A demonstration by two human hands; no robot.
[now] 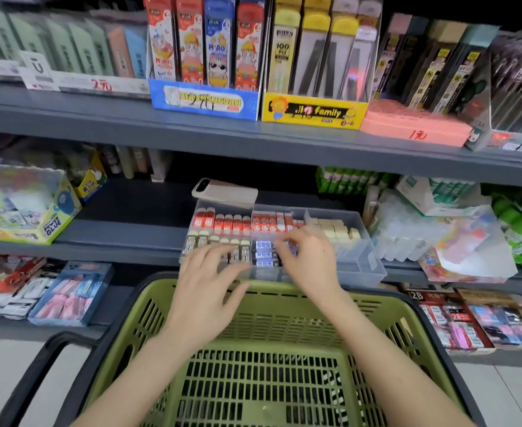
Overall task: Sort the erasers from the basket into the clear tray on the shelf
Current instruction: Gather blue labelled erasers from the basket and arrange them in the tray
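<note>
Blue-labelled erasers are met by the curled right grip; whether one is pinched cannot be told. Left of it, the left grip is spread, holding nothing. Under both, the clear tray is lined with rows; nearer, no eraser is seen in the green basket, so sorting is judged almost done. A grey shelf carries the tray among stocked stationery.

Nearest: basket, under both wrists, its far rim just below the shelf edge. On the shelf, directly beyond it: clear tray. The left fingers are spread over the tray's left compartment, above the near row of erasers; a second row sits just behind them. The right fingers are down on the middle compartment's erasers, grip blurred. More erasers lie right of them. Behind all fingers, on the tray's back edge: flat device. Well left of the left fingers, same shelf: glue box.
</note>
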